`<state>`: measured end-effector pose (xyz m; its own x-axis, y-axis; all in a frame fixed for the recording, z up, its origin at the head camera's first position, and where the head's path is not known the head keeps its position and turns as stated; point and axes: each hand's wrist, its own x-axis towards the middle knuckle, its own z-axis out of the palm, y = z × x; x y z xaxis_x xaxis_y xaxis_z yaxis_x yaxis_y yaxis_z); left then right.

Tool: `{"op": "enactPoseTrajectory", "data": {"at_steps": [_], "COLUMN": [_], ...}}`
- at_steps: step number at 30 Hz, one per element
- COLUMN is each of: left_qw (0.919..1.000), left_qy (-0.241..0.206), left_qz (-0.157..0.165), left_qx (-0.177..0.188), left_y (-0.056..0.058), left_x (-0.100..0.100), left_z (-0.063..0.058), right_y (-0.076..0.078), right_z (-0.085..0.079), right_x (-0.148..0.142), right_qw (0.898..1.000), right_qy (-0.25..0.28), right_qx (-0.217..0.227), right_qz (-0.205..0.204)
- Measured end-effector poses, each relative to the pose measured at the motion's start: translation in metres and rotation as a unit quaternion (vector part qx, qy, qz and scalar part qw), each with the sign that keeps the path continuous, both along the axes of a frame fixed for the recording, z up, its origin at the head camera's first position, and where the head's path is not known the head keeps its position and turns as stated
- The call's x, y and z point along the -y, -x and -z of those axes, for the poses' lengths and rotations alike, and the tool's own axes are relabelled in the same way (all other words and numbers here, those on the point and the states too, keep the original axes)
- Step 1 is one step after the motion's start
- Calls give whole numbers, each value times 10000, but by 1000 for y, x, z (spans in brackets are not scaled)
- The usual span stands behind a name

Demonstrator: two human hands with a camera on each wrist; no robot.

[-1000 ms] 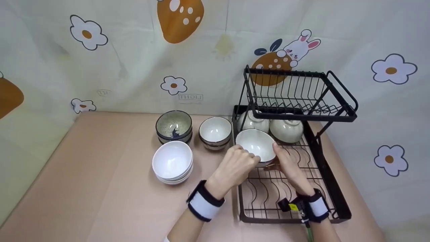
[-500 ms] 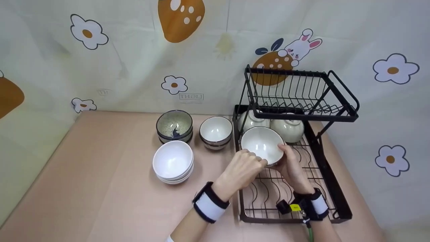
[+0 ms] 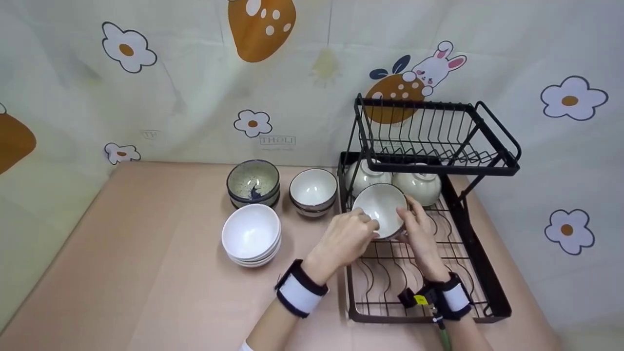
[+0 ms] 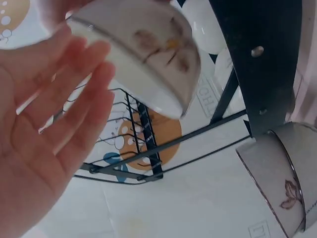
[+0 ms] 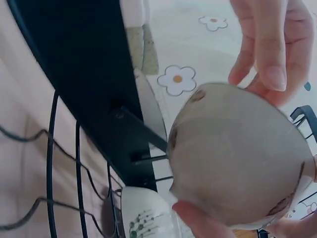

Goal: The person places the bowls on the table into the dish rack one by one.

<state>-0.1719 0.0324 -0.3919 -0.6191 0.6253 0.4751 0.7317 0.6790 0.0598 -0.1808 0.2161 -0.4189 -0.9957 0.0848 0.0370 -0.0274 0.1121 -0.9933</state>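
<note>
A white bowl (image 3: 380,207) with a dark rim is held tilted over the dish rack (image 3: 429,319), its inside facing the head camera. My right hand (image 3: 421,239) grips it from the right, thumb at the rim and fingers around the outside. At the near-left rim is my left hand (image 3: 343,239), its fingers loosely extended in the left wrist view, where the bowl's outer wall (image 4: 153,44) shows a brown flower pattern. Whether the left fingertips touch the rim is hard to tell. In the right wrist view the bowl's underside (image 5: 233,153) hides part of the right hand.
Two upturned bowls, one at left (image 3: 365,180) and one at right (image 3: 419,190), sit at the rack's back under its upper tier (image 3: 438,170). Left of the rack stand stacks of white bowls (image 3: 251,234), speckled green bowls (image 3: 253,180) and dark-rimmed bowls (image 3: 313,190).
The bowl has shifted slightly right and turned. My right fingers have moved up around its far right side. My left hand went right with it, then drew back a little left.
</note>
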Motion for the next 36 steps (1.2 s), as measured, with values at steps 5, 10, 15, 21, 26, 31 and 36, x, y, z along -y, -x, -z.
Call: {"op": "enactPoseTrajectory", "data": {"at_steps": [5, 10, 15, 21, 26, 31, 36], "left_qw": [9931, 9689, 9468, 9429, 9403, 9372, 9418], "left_qy": [27, 367, 637, 801, 766, 778, 742], "left_qz": [-1028, -1719, -1807, -1753, -1711, -1783, -1799], "left_qx": [566, 1739, 2586, 2715, 2839, 2895, 2743], "left_y": [3, 7, 10, 13, 13, 12, 11], "left_x": [3, 5, 4, 4, 5, 3, 2], "left_z": [6, 15, 23, 23, 23, 25, 26], "right_y": [1, 3, 4, 8, 11, 11, 11], "right_z": [4, 6, 8, 12, 18, 24, 29], "right_x": [-2, -2, -1, 1, 3, 10, 17], "right_qw": [9951, 9867, 9749, 9583, 9508, 9405, 9310], "right_qy": [-901, -1460, -2023, -2623, -2885, -3200, -3409], "right_qx": [-293, -586, -690, -739, -620, -489, -543], "right_qz": [298, 405, 622, 866, 942, 1031, 1190]}}
